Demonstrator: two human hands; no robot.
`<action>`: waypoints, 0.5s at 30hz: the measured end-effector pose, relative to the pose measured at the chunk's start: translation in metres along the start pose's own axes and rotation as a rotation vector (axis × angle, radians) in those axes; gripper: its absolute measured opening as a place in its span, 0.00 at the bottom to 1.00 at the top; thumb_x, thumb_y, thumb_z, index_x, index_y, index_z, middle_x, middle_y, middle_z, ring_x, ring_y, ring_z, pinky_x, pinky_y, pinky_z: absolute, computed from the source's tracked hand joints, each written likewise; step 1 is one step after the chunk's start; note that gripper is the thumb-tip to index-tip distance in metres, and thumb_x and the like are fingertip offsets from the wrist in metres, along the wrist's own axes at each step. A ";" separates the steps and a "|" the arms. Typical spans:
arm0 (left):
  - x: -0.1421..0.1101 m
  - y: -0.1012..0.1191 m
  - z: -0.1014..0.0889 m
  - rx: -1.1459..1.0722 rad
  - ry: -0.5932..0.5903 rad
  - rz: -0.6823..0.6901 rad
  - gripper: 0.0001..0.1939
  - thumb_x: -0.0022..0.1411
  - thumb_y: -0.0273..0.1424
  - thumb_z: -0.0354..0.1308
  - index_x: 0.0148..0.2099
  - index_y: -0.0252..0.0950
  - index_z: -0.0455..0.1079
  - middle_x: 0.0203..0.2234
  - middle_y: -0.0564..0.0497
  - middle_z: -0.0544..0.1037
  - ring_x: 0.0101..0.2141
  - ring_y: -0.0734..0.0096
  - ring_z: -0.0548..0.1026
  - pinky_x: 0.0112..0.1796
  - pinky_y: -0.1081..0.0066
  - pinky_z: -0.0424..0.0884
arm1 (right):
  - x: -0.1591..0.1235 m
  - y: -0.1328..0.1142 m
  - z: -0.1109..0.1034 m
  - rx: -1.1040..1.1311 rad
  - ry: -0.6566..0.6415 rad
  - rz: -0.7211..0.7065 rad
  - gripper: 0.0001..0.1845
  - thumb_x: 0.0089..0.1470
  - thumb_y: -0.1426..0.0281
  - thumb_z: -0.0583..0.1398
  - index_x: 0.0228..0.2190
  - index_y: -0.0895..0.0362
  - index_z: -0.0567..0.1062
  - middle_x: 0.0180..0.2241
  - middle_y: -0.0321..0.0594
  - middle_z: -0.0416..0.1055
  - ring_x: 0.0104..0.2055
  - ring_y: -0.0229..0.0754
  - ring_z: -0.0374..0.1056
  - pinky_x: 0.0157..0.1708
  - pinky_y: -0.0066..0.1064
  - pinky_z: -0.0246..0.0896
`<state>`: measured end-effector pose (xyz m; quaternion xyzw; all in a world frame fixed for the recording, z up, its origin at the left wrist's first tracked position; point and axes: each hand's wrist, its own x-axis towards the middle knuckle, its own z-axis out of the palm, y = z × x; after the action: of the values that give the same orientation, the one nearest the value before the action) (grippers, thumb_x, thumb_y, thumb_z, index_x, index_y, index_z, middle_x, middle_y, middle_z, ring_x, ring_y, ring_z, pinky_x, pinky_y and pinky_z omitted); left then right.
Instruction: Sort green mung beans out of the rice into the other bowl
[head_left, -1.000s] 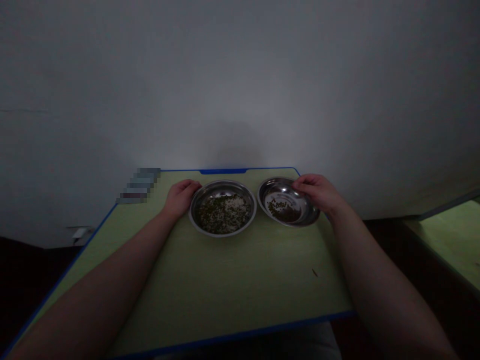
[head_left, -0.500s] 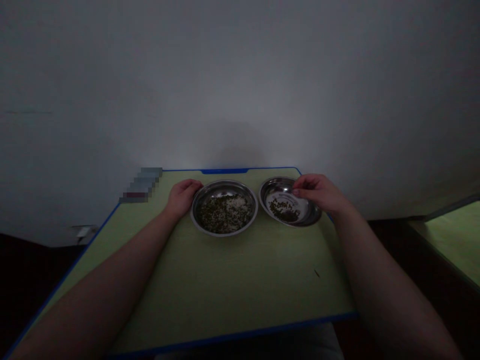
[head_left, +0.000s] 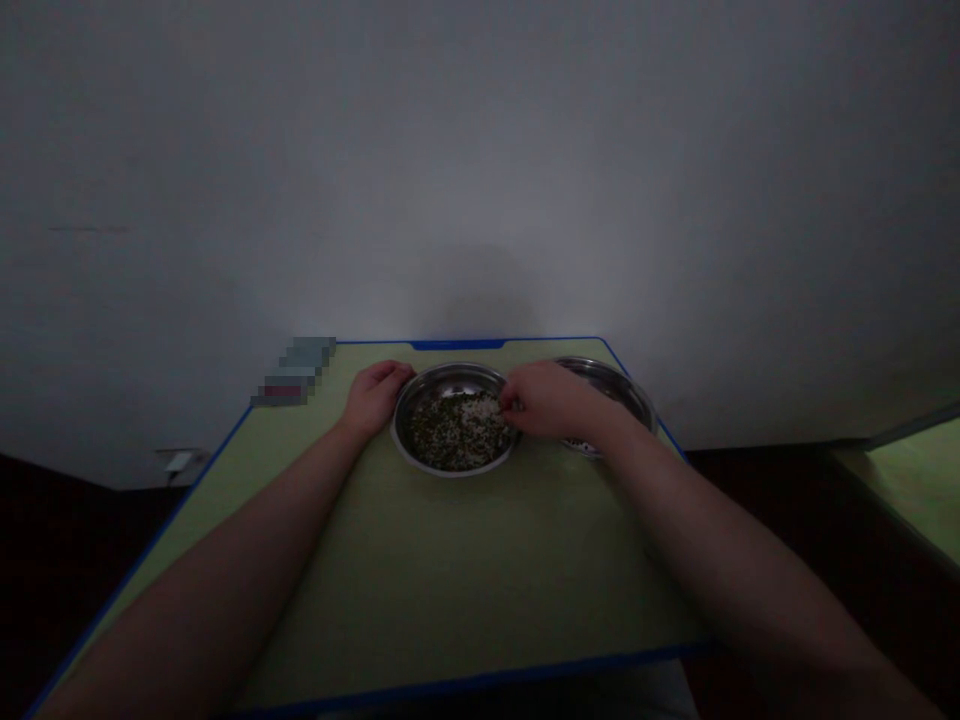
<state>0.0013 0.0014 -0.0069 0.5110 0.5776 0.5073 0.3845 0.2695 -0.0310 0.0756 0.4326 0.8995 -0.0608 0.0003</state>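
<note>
A round metal bowl (head_left: 452,380) stands on the table with green beans (head_left: 433,420) and white rice-like grains (head_left: 480,408) mixed in it. My left hand (head_left: 377,395) is at its left edge, fingers curled against the rim. Over the right rim of this bowl, my right hand (head_left: 536,400) is closed in a pinch; whatever is between its fingertips is too small to make out. A second metal bowl (head_left: 630,392) sits to the right, largely covered by my right hand and wrist. Only a few of its dark grains show below the hand.
The light green table (head_left: 450,580) has a blue edge and stands against a pale wall (head_left: 480,180). A blurred flat item (head_left: 296,372) lies at the back left corner. A white plug (head_left: 178,462) is on the wall at left. Another green surface (head_left: 915,480) is at far right.
My right hand has moved left from above the right bowl to the right rim of the left bowl. My left hand stays at the left bowl's rim. The view has shifted slightly.
</note>
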 end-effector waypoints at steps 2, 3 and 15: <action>0.000 -0.001 0.000 0.007 -0.003 0.000 0.11 0.52 0.39 0.60 0.27 0.38 0.76 0.23 0.50 0.78 0.27 0.65 0.74 0.32 0.68 0.73 | 0.014 -0.017 -0.005 -0.153 -0.082 0.039 0.10 0.55 0.68 0.67 0.36 0.60 0.87 0.35 0.54 0.82 0.39 0.55 0.78 0.40 0.40 0.69; 0.000 -0.001 0.000 0.014 -0.005 -0.002 0.11 0.52 0.40 0.60 0.28 0.38 0.76 0.23 0.50 0.78 0.27 0.65 0.74 0.32 0.68 0.73 | 0.020 -0.023 -0.006 -0.196 -0.108 0.061 0.12 0.52 0.66 0.70 0.37 0.60 0.87 0.35 0.56 0.82 0.39 0.57 0.78 0.39 0.41 0.71; 0.003 -0.007 0.000 0.018 -0.002 0.023 0.11 0.52 0.40 0.62 0.27 0.38 0.75 0.24 0.50 0.79 0.28 0.64 0.75 0.33 0.68 0.73 | 0.053 -0.050 0.016 -0.179 -0.267 0.050 0.14 0.53 0.78 0.67 0.43 0.62 0.87 0.41 0.63 0.82 0.46 0.64 0.79 0.45 0.50 0.74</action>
<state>-0.0004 0.0042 -0.0132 0.5216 0.5760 0.5057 0.3747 0.1964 -0.0225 0.0620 0.4412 0.8823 -0.0370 0.1599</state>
